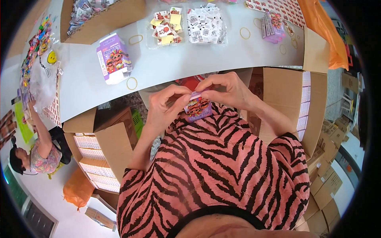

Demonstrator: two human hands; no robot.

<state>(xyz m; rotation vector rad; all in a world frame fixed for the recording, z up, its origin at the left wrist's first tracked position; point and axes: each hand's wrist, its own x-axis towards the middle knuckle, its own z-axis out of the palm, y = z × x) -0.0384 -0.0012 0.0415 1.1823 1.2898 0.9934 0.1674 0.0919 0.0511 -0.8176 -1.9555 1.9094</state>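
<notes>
A small purple printed carton [197, 107] with cartoon figures is held in front of my chest, below the table's edge. My left hand [165, 106] pinches its upper left corner with fingertips. My right hand [227, 90] grips its upper right edge, fingers curled over the top. Both hands touch the carton at its top flap. A second purple carton [113, 58] of the same kind lies on the grey table [174, 63] ahead to the left. My pink striped shirt fills the lower middle.
On the table lie loose rubber bands [132, 83], a bag of white labels [206, 24], a bag of small cards [166, 27] and purple packs [271, 27]. Open cardboard boxes [104, 150] of stacked white packs stand at both sides. Another person [37, 154] works at far left.
</notes>
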